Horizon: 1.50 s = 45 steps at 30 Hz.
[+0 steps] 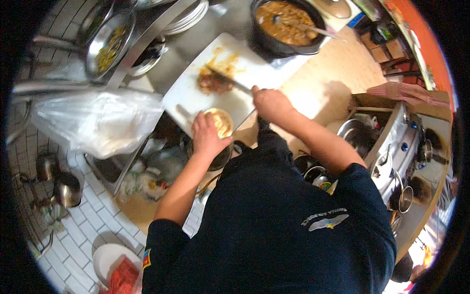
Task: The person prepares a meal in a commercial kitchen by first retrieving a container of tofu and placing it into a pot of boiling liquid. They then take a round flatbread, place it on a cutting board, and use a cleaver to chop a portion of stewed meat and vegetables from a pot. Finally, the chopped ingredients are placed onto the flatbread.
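Observation:
My right hand [271, 103] is closed on the handle of a kitchen knife [235, 83]. The blade reaches left over a white cutting board [253, 75] and lies against a small heap of brown chopped food [211, 83], perhaps meat. Orange-brown juice stains the board behind the heap. At the board's near edge my left hand [207, 137] holds a round, pale bread bun or roll [221, 123], its fingers around the left side. Whether the bun touches the board cannot be told.
A black pot [257, 44] of brown stew with a ladle [323, 33] stands behind the board. A clear plastic bag [106, 117] lies left. Stacked white plates [189, 18] and a metal pan [110, 47] are at the back left. A stove [400, 154] with pans stands right.

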Tool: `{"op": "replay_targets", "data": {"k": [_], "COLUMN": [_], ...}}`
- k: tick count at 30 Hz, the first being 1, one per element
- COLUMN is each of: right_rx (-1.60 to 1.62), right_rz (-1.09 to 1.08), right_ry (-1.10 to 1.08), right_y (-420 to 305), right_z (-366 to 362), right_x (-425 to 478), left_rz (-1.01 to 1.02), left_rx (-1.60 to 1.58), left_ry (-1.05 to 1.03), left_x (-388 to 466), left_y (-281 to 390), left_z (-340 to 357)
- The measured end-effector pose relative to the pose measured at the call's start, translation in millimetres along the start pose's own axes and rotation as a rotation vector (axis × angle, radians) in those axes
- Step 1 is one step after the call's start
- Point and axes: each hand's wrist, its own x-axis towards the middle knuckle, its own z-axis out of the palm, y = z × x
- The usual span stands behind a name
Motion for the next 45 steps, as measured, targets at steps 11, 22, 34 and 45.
{"op": "replay_targets", "data": {"k": [11, 22, 34, 45], "right_rx": [-0.063, -0.114, -0.125, -0.055], "right_rz": [-0.042, -0.096, -0.14, 0.059], "right_ry": [0.074, 0.054, 0.181, 0.394], "right_y": [6, -14, -12, 58], "right_z": [22, -7, -18, 32], "right_x": [-5, 5, 17, 90], "left_rz": [-0.004, 0.015, 0.04, 0.042], "left_rx": [-0.041, -0.045, -0.133, -0.107], "left_ry": [0.075, 0.11, 0.073, 0.04], "left_x": [-7, -9, -11, -12], "left_y": [-1, 1, -5, -5], "left_z": [4, 5, 5, 3]}}
